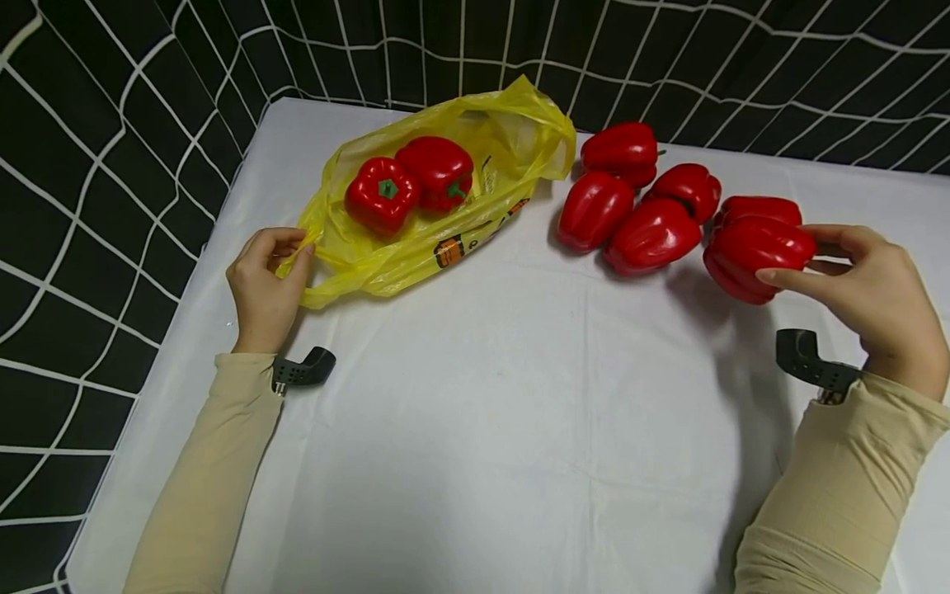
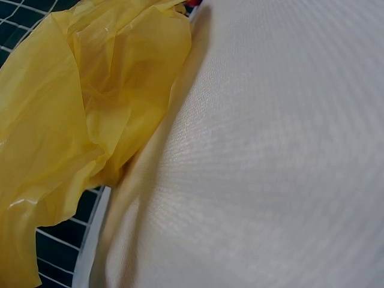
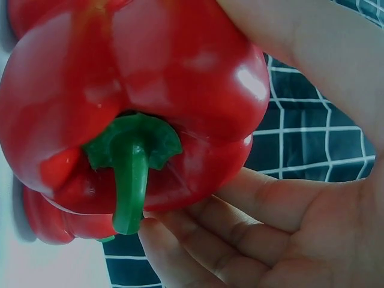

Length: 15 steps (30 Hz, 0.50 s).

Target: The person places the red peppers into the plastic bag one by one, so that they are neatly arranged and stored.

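Observation:
At the right of the head view, my right hand grips a red bell pepper between thumb and fingers. The right wrist view shows its green stem close up, with fingers curled beneath. Another red pepper sits right behind it, partly hidden. On the left, my left hand pinches the edge of a yellow plastic bag that lies with its mouth spread. Two red peppers, one stem up and one on its side, rest inside the bag. Yellow film fills the left wrist view's upper left.
Several more red peppers cluster between the bag and my right hand. A white cloth covers the table. Dark walls with a white grid pattern rise along the back and left edges.

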Motion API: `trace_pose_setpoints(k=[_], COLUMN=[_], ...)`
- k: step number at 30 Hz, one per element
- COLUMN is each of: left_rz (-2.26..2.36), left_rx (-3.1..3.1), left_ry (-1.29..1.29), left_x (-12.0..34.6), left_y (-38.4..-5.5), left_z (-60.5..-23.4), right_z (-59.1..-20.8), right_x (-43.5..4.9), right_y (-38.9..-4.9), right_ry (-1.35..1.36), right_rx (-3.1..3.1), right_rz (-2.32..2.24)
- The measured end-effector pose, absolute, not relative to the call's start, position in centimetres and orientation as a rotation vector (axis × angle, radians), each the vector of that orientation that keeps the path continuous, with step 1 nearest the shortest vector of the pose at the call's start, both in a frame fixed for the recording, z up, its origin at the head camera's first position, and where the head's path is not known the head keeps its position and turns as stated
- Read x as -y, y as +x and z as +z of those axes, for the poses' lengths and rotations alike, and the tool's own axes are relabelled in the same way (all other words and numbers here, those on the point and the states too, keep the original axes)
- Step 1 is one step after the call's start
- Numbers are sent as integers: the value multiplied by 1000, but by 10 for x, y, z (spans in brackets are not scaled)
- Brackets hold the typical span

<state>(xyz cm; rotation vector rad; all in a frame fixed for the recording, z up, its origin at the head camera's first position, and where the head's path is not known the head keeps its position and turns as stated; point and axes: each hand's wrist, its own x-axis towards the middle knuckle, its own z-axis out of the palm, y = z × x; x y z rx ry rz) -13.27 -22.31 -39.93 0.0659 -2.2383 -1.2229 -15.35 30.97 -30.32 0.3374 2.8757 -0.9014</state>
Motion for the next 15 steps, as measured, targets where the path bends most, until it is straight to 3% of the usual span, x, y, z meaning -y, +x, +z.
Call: trace_pose_setpoints(k=[15], left_rz=[-1228], left_rx=[2247], left_ry=[76], left_x=[223], left_y=[-132], left_z=[-399], right_z=[-301], right_x=[-308], right_y=[-152], right_ry=[359], right_rx=[-2873], right_rz=[-937])
